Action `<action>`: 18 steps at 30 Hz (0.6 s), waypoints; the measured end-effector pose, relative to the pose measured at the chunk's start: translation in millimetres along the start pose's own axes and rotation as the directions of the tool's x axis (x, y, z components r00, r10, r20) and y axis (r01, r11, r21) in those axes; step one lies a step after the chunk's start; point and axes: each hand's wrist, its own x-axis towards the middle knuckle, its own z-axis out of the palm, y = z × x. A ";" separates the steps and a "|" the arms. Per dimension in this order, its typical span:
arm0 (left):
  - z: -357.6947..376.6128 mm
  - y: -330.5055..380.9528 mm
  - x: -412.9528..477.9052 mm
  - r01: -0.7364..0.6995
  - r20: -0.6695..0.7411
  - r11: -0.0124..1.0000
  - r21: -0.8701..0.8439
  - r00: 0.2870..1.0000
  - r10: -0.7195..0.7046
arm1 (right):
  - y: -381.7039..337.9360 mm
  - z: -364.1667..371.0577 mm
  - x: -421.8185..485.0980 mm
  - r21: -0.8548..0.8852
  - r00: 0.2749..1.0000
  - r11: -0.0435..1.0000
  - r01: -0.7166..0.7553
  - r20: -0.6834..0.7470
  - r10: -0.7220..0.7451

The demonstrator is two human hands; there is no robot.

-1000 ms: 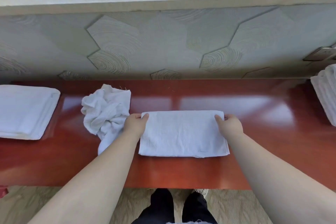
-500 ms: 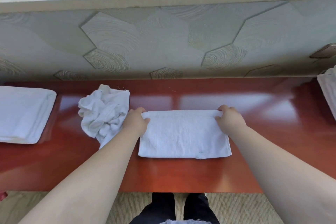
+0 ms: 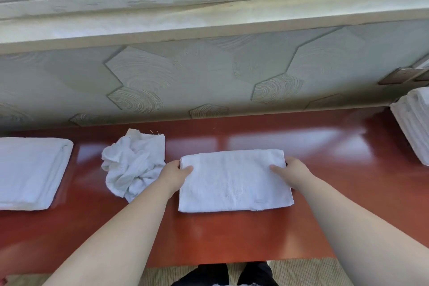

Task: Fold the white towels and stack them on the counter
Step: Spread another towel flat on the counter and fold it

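While left hand (image 3: 173,175) and right hand (image 3: 291,170) pinch the ends of the folded towel (image 3: 232,184) mid-frame on the bench (image 3: 325,158), their thumbs have crept further onto it.

Crumpled towel (image 3: 134,165) (left) beside folded towel (image 3: 234,183)

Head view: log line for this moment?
left hand grips folded towel far-left corner; right hand grips far-right corner; crumpled towel unfolded; left stack, right stack on counter

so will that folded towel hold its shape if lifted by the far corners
Probably not: the folded towel is soft cloth, so it would likely sag between the left hand and right hand. It looks thin, probably light.
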 end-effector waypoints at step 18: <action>25.3 55.8 -41.2 -0.022 0.014 1.000 -0.015 1.000 0.022 | -0.1 -20.2 -75.3 -0.005 0.970 0.999 0.037 -0.239 -0.038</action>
